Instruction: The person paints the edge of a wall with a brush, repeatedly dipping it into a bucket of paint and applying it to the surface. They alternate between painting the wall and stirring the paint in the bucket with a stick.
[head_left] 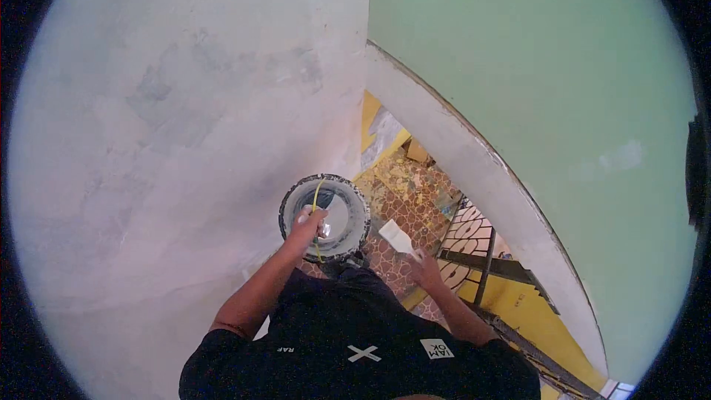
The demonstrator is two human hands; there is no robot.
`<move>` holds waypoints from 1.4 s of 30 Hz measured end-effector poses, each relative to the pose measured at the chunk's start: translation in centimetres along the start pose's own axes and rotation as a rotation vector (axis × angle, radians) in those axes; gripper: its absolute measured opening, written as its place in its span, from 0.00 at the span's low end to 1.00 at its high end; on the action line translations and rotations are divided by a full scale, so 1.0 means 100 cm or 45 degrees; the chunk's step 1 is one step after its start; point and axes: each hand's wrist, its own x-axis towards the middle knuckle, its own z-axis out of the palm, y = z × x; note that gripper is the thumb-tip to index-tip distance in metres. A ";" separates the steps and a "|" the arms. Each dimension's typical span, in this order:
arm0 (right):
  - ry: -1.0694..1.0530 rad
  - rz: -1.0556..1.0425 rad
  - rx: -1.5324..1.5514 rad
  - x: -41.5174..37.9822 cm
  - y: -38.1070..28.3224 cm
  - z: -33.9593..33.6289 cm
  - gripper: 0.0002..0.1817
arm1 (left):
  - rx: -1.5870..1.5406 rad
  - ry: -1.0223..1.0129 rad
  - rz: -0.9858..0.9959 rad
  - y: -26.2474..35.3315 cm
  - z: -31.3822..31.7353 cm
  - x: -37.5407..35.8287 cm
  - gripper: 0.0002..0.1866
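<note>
Whitish plaster (pixel 185 126) fills the left of the view, its coat uneven: grey patches show through around its middle, so that surface looks covered in part, with a smooth, even finish yet to be reached. Next comes the left hand (pixel 304 228), its grip closed on the yellow handle (pixel 318 196) over a round bucket (pixel 361 215), which hangs upright in front of the person's body. Pale liquid (pixel 338 212) lies inside the bucket, so some seems left to use, and smears crust the rim. Just right of the bucket, apart from it, is a wide flat brush (pixel 395 236), its head white; the right hand (pixel 427 272) has its grip clamped around the handle end. Below, the brown patterned floor (pixel 415 200) is spattered with yellow and pale marks, beside a dark metal railing (pixel 485 270). Farther right, a whitish curved band (pixel 474 150) borders the green wall (pixel 533 67), which appears largely uniform apart from one pale blotch (pixel 622 155). How many coats either surface has had, I cannot tell.
</note>
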 end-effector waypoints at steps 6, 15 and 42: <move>0.076 -0.154 0.013 0.003 -0.054 -0.011 0.25 | 0.054 -0.051 0.053 -0.001 -0.011 -0.013 0.11; 0.038 -0.165 0.089 0.021 -0.087 0.045 0.25 | -0.219 -0.060 0.116 0.026 -0.010 -0.042 0.09; -0.006 0.072 0.499 0.059 -0.167 0.035 0.12 | -0.463 -0.420 0.130 0.040 -0.102 -0.052 0.22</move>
